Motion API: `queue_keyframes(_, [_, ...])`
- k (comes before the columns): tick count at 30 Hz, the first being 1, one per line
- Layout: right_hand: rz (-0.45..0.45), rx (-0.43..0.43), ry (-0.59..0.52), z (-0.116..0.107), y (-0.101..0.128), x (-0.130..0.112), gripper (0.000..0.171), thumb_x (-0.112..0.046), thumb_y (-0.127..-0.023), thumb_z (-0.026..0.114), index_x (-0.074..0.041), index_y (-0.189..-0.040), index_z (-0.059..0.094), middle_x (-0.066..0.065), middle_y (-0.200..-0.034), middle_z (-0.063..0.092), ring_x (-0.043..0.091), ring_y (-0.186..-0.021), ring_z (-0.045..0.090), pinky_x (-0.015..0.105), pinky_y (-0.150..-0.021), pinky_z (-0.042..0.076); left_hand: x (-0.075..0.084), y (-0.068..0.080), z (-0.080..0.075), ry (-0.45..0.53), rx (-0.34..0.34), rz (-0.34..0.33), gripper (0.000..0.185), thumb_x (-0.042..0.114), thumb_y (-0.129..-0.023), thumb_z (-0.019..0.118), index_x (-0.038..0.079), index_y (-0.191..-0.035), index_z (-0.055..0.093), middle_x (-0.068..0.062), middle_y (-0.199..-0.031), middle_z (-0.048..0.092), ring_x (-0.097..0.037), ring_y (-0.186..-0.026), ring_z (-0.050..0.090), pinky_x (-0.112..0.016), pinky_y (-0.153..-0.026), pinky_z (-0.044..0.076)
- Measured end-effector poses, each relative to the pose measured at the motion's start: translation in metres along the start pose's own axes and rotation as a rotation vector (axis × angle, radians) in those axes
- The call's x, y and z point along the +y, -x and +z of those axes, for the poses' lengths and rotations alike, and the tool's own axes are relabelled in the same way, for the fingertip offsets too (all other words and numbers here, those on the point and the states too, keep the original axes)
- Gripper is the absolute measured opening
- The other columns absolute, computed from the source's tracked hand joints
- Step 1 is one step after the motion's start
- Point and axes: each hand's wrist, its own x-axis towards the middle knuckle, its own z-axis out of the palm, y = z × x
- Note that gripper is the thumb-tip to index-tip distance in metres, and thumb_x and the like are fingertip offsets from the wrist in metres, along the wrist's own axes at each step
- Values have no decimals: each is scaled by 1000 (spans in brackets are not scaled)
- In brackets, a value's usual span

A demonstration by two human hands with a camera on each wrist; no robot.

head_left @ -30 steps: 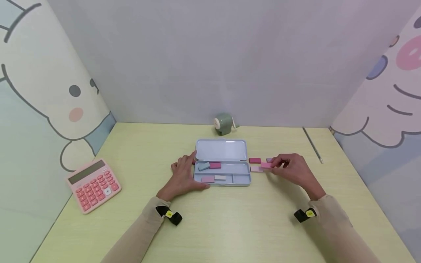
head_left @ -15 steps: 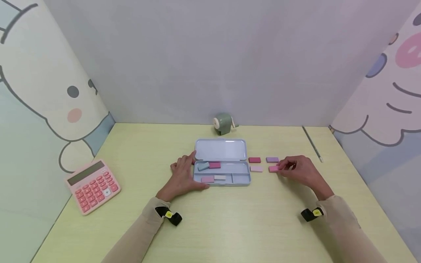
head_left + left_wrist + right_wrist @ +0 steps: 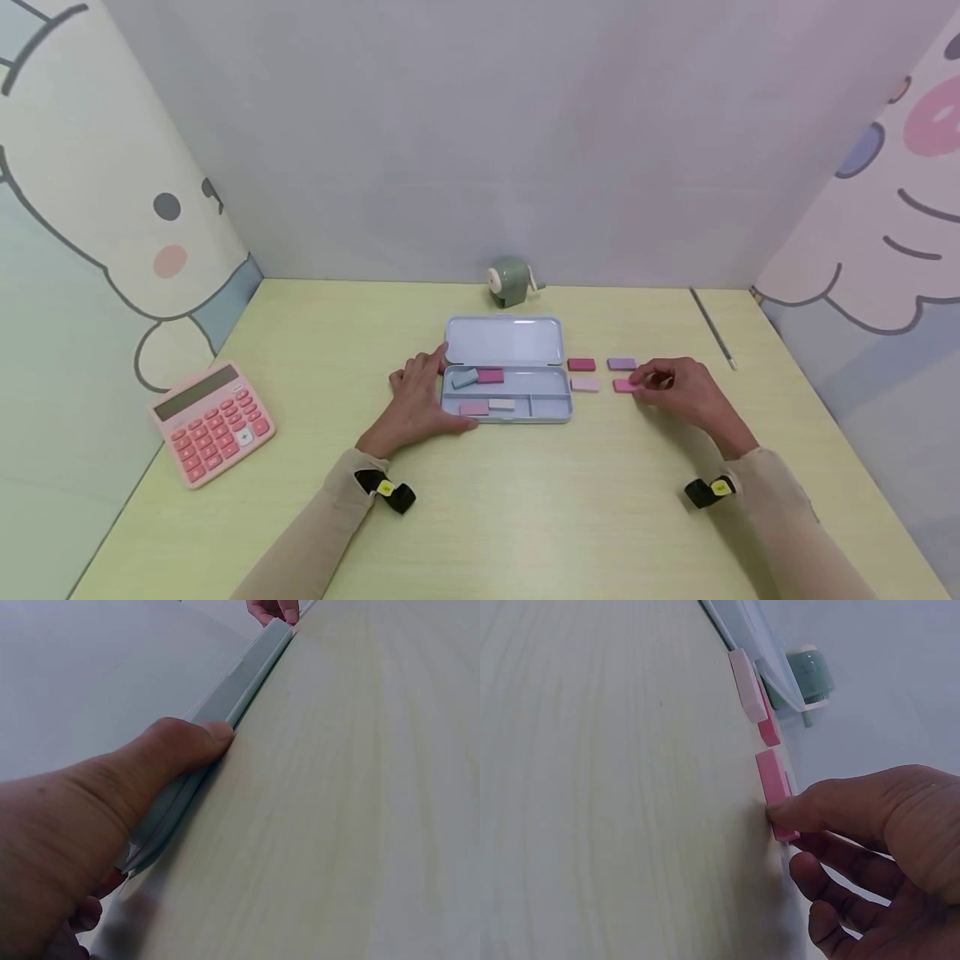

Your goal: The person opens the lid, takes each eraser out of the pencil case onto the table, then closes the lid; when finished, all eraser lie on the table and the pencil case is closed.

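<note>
**Inspection: bright pink eraser pinched on the desk, right of the open case**

Your right hand [image 3: 678,390] is at the bright pink rectangular eraser [image 3: 624,385], which lies flat on the pale yellow-green desk [image 3: 525,517], to the right of the light blue metal pencil case [image 3: 550,407] and apart from it. In the right wrist view the thumb tip presses the eraser's near edge and the other fingers [image 3: 832,862] curl in beyond it, so the fingers are clamped on the eraser, though it has not left the desk.

Your left hand [image 3: 416,400] rests against the left end of the case. Its thumb [image 3: 187,746] lies straight along the case's front rim, and the fingers lie relaxed, bracing rather than gripping.

Three more erasers lie right of the case: a dark pink one [image 3: 581,364] and a pale pink one [image 3: 584,385] just beside its right end, and a lilac one [image 3: 621,363] behind the pinched piece. Inside the case are a blue eraser [image 3: 465,379] and a pink one [image 3: 491,376] in the rear compartment, and a pink [image 3: 474,408] and a white [image 3: 502,405] one in the front compartment. The lid [image 3: 504,340] lies open behind the tray.

Judgement: the step in hand is the grasp of one loose eraser. A move into the case would call for a clean lift, travel leftward over the pale pink piece without knocking it, and release in free tray space right of the pieces already in it. Keep the left hand steady on the case.
</note>
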Motion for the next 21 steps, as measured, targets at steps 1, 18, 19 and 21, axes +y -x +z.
queue_keyframes(1, [-4,-1,3,-1,0,-1,11,-15,-94,81,-14,-105,81,8,-96,72,21,-84,57,27,-65,46,0,0,0,-1,0,1,137,60,-67,97,16,-172,22,-10,-135,53,-33,-131,43,-63,-113,20])
queue_keyframes(18, [-286,-35,-43,30,-20,-67,6,-21,-97,81,-21,-103,80,-5,-103,79,14,-89,62,28,-78,48,2,1,-1,-8,16,15,136,61,-66,97,14,-171,25,-8,-134,54,-32,-128,43,-62,-108,24])
queue_keyframes(19, [-297,-42,-52,33,-22,-70,6,-21,-97,80,-21,-103,80,-5,-103,80,14,-89,63,28,-78,48,2,1,-1,-10,15,15,136,61,-66,97,14,-171,25,-8,-134,54,-32,-128,43,-62,-109,24])
queue_keyframes(21, [-314,-53,-64,38,-26,-77,7,-20,-97,79,-19,-104,81,-5,-103,79,13,-90,63,28,-79,48,2,1,-1,-14,9,15,136,62,-66,96,14,-172,24,-8,-134,54,-32,-128,43,-62,-109,24])
